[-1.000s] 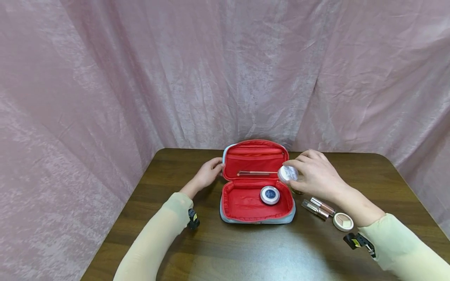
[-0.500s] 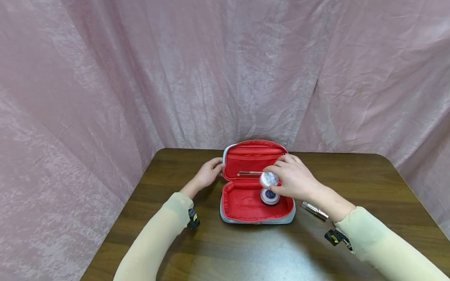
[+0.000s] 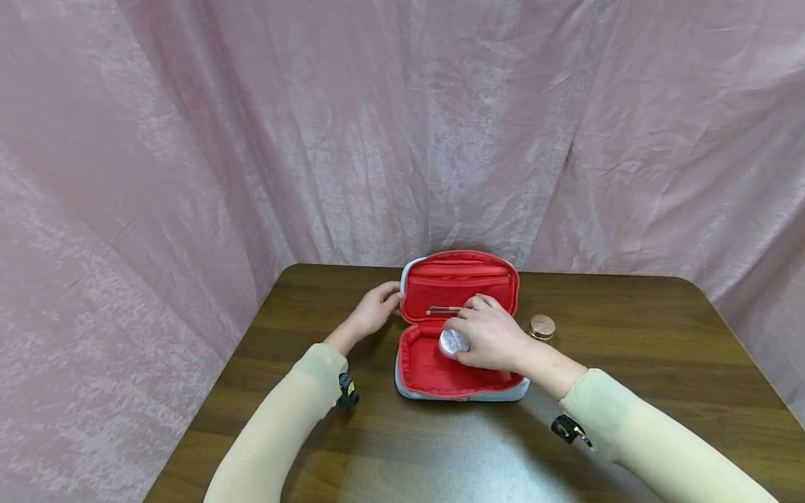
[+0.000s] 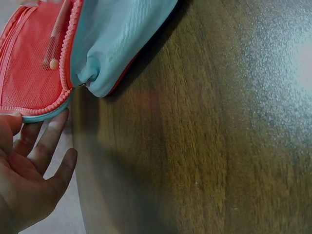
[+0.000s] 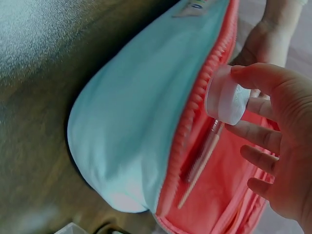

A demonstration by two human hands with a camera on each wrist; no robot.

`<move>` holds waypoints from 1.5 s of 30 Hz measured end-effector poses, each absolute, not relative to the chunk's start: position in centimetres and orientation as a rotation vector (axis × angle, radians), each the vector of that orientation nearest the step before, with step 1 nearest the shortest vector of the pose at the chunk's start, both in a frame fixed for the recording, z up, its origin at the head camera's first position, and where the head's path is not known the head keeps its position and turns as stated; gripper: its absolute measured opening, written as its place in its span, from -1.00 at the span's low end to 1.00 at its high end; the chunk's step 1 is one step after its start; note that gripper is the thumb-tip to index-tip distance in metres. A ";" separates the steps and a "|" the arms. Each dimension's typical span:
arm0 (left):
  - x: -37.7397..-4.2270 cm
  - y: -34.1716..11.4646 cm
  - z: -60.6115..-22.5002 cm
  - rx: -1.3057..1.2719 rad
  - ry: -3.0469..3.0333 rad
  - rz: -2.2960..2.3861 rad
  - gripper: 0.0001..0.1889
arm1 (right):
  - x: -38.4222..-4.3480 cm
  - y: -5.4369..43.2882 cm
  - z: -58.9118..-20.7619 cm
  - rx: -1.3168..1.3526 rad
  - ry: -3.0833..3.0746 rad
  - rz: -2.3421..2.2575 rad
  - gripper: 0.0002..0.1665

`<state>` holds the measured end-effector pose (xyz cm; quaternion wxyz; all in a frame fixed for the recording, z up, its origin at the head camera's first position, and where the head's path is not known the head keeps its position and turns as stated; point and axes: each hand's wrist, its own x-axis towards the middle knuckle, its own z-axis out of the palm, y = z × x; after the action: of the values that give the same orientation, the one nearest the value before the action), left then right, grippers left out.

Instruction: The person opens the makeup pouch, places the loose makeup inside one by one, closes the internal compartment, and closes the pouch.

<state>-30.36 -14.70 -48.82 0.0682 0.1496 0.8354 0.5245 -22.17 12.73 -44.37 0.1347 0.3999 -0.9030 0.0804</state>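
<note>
A light-blue cosmetic bag point(image 3: 405, 388) with a red lining lies unzipped on the table, its lid standing up at the back. My left hand point(image 3: 372, 311) pinches the lid's left edge, thumb inside and fingers behind, as the left wrist view point(image 4: 36, 170) shows. My right hand point(image 3: 493, 337) holds a small round white cosmetic jar point(image 3: 453, 343) between thumb and fingers, over the bag's lower half. The right wrist view shows the jar point(image 5: 226, 95) tilted on its side. Two makeup brushes point(image 3: 443, 309) sit in the lid's mesh pocket, partly covered by the right hand.
To the bag's right stands a round gold-lidded jar point(image 3: 542, 327) on the brown wooden table point(image 3: 629, 335). My right forearm point(image 3: 560, 370) hides part of the table there. A pink curtain point(image 3: 402, 140) hangs behind the table.
My right hand has carried the white jar leftward and down from the bag's right side, covering the blue-labelled jar inside. The forearm now hides the tubes and palette. My left hand stays put.
</note>
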 end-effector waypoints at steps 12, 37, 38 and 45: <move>-30.2 -14.8 -48.8 0.462 2.516 1.578 -0.68 | -22.6 11.9 -45.9 1.158 -2.661 0.137 -0.54; -30.4 -15.0 -49.1 0.464 2.507 1.603 -0.68 | -22.2 11.5 -47.3 1.106 -2.770 0.011 -0.51; -30.4 -15.0 -49.0 0.462 2.509 1.602 -0.68 | -22.2 11.5 -47.3 1.104 -2.770 0.020 -0.52; -30.3 -14.9 -49.0 0.457 2.503 1.609 -0.68 | -21.9 11.7 -47.1 1.092 -2.750 0.086 -0.43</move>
<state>-30.33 -14.93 -49.04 0.0655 0.1515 0.8296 0.5335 -21.85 11.75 -47.12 0.0909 0.3673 -0.9252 0.0289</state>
